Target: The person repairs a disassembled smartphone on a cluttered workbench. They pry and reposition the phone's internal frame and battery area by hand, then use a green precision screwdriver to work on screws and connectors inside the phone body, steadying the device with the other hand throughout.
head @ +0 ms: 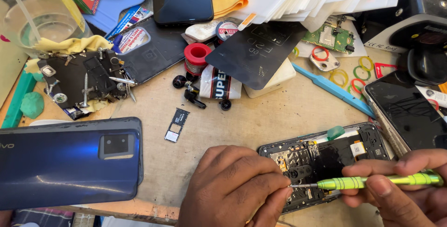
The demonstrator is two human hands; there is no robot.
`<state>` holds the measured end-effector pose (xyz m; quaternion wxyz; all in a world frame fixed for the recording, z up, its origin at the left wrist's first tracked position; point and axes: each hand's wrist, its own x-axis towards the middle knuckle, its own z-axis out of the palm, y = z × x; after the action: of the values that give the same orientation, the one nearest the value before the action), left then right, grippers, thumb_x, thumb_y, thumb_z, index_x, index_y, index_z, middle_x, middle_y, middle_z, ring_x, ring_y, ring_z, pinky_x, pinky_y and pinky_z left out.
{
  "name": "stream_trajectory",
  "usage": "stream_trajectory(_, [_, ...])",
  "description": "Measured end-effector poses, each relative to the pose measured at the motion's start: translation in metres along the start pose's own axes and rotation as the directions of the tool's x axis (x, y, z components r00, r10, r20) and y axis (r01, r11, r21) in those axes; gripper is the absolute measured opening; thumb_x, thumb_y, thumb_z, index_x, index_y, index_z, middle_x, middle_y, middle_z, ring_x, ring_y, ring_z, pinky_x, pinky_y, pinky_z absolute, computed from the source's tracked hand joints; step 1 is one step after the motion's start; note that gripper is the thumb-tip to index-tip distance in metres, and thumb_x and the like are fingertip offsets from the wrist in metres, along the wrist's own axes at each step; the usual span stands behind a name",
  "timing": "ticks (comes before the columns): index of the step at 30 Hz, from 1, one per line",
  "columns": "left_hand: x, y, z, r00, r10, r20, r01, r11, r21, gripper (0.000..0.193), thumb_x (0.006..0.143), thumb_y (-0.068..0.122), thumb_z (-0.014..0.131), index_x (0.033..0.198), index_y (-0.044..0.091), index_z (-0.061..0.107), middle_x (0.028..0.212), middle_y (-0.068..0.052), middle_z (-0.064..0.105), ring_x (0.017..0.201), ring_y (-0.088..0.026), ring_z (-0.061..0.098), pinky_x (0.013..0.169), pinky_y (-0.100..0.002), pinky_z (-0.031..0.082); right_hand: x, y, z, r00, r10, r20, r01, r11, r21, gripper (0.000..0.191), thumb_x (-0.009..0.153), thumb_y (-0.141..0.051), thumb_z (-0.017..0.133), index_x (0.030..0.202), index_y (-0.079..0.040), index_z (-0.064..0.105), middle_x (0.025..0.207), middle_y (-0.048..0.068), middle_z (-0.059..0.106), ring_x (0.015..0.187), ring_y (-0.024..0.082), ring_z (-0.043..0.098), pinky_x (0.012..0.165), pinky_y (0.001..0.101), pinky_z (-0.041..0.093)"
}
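Opened phone [326, 159], back cover removed, lying at the near right of the bench [260, 115]. The right hand [400, 185] closes around a green precision screwdriver [372, 181], held nearly level, its tip over the exposed board. The left hand [237, 187] rests on the phone's left end, fingertips pinched narrowly at the driver's tip (whether they hold a screw cannot be told). Good practice here, as a judgement: keep the tip square in the screw head, press lightly, and steady the body with the left hand. A blue back cover [70, 162] lies at left; a card tray [177, 124] sits between them.
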<state>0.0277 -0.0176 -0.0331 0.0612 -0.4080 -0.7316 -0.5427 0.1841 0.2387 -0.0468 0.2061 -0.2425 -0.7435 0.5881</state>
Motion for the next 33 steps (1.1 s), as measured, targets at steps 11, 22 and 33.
stream_trajectory(11, [0.002,0.003,0.0,1.0,0.007,0.022,-0.007,1.0,0.004,0.013,0.081,0.013,0.083,0.09,0.008,0.075,0.096,-0.003,0.071,0.094,-0.022,0.071,0.089,-0.04,0.052,-0.004,0.013,-0.016,0.997,-0.052,0.056,0.054,0.997,-0.048,0.029,0.099,-0.003,0.064,0.118,-0.014,0.046,0.107,0.027,0.074,0.083,0.03,0.082,0.078,0.0401,0.067])
stream_trajectory(22, [-0.007,-0.001,0.005,0.993,0.054,0.11,-0.068,0.989,0.131,0.015,0.088,0.02,0.082,0.098,0.011,0.076,0.107,-0.001,0.069,0.105,-0.017,0.067,0.095,-0.041,0.048,0.033,-0.03,-0.026,0.819,0.39,0.422,-0.436,0.9,0.015,0.037,0.084,0.01,0.057,0.118,-0.003,0.049,0.113,0.034,0.067,0.103,0.041,0.074,0.09,0.0473,0.059])
stream_trajectory(33, [-0.006,-0.003,0.002,0.997,0.043,0.069,-0.053,0.988,0.146,0.032,0.084,0.028,0.083,0.108,0.008,0.073,0.117,-0.002,0.068,0.111,-0.022,0.065,0.098,-0.046,0.046,0.018,0.018,-0.037,0.827,-0.419,0.375,0.545,0.76,-0.353,0.041,0.087,-0.006,0.074,0.112,-0.02,0.045,0.102,0.005,0.077,0.103,0.019,0.075,0.099,0.0376,0.065])
